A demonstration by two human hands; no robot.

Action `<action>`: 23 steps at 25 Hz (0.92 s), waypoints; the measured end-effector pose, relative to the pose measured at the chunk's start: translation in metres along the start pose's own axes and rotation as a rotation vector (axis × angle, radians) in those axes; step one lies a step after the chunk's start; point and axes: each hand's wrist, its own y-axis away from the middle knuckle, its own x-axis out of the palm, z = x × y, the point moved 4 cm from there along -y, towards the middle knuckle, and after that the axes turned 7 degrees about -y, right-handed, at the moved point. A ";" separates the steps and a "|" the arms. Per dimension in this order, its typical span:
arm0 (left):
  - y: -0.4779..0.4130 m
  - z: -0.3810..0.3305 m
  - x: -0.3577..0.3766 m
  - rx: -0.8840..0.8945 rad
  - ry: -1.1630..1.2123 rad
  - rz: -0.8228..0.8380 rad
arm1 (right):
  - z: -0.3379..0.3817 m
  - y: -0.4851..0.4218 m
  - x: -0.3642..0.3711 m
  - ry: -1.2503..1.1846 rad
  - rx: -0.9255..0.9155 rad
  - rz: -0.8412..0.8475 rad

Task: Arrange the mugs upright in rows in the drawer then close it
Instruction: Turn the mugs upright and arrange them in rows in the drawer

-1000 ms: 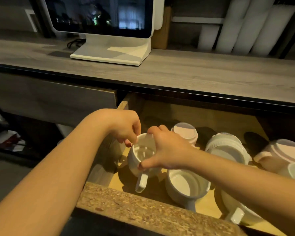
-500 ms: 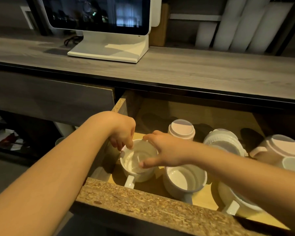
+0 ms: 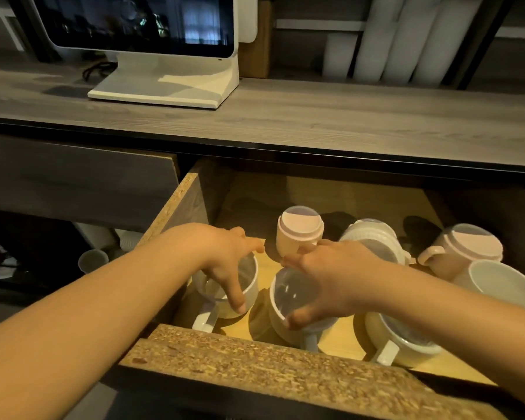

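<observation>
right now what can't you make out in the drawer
- Head view: the left hand covers the rim of the left mug, so its grip is unclear.
- Head view: the right hand hides the mid mug rim and its grip.
- Head view: the forearm and frame edge cut off the far-right mug.
- Head view: the back of the drawer is lost in shadow under the counter.
</observation>
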 end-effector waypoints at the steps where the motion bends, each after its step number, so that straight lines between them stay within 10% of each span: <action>1: -0.003 -0.002 0.002 -0.006 -0.049 -0.008 | 0.002 0.001 0.002 0.048 -0.006 -0.003; 23: -0.001 -0.010 0.004 -0.062 -0.117 0.003 | -0.007 0.002 0.005 0.196 0.047 0.025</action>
